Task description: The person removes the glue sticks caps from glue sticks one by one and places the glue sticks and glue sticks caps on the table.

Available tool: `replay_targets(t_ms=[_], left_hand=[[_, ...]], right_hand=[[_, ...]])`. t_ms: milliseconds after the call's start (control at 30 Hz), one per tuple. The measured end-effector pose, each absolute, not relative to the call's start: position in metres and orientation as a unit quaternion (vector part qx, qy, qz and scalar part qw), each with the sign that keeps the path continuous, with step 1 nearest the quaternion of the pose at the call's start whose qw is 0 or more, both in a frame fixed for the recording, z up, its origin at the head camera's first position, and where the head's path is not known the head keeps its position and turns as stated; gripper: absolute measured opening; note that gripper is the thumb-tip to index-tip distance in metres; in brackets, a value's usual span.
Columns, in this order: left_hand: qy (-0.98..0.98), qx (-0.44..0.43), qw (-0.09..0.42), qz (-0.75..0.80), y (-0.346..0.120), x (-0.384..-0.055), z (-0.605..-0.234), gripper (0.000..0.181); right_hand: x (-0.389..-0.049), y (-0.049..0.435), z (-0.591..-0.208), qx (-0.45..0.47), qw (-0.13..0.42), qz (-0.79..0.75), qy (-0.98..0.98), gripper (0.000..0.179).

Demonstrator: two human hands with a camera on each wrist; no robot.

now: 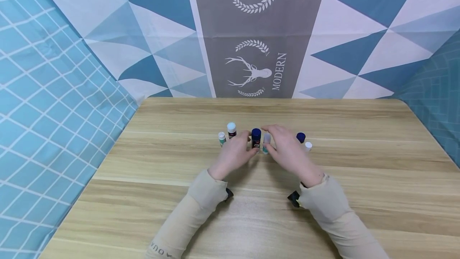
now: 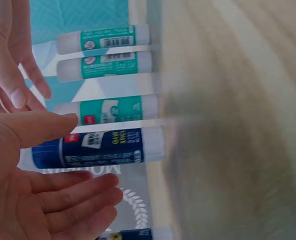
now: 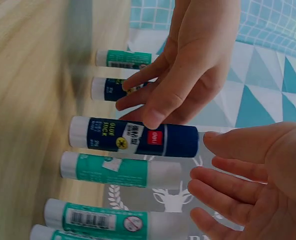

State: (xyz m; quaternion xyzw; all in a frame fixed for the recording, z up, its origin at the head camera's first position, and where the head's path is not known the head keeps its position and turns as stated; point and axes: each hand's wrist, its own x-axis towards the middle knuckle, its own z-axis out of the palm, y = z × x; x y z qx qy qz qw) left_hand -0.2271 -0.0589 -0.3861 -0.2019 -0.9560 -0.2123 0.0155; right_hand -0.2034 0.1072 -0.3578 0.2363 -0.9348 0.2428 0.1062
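Observation:
An upright navy glue stick [image 1: 256, 137] stands between my two hands, its base on the table. My left hand [image 1: 235, 151] is around it, thumb on one side and loosely extended fingers on the other; in the left wrist view gaps show between the fingers and the navy glue stick [image 2: 103, 150]. Right beside it stands a green glue stick [image 1: 266, 144] with a translucent cap. My right hand [image 1: 287, 147] is at this green stick, thumb and fingers spread apart. In the right wrist view its fingers lie near the caps of the navy glue stick [image 3: 133, 137] and the green glue stick [image 3: 113, 171].
Left of my hands stand a white-capped dark stick [image 1: 231, 128] and a smaller green stick [image 1: 222, 138]. A navy cap [image 1: 300, 136] and a white cap [image 1: 308, 146] show behind my right hand. The wooden table [image 1: 143, 211] meets a patterned cloth [image 1: 172, 51] at the back.

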Motion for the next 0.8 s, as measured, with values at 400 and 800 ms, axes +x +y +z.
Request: replay_targets(t_ms=[400,800], left_hand=[[-0.935,-0.197,-0.033,-0.292,-0.06,-0.236,-0.399,0.036],[-0.926,-0.202,-0.021,-0.318,-0.058,-0.239,-0.399,0.02]], right_hand=[[-0.214,0.106,-0.369,0.225,0.072,0.294,-0.926,0.045],[-0.228,0.099,-0.358,0.216,0.018,0.282,-0.935,0.04]])
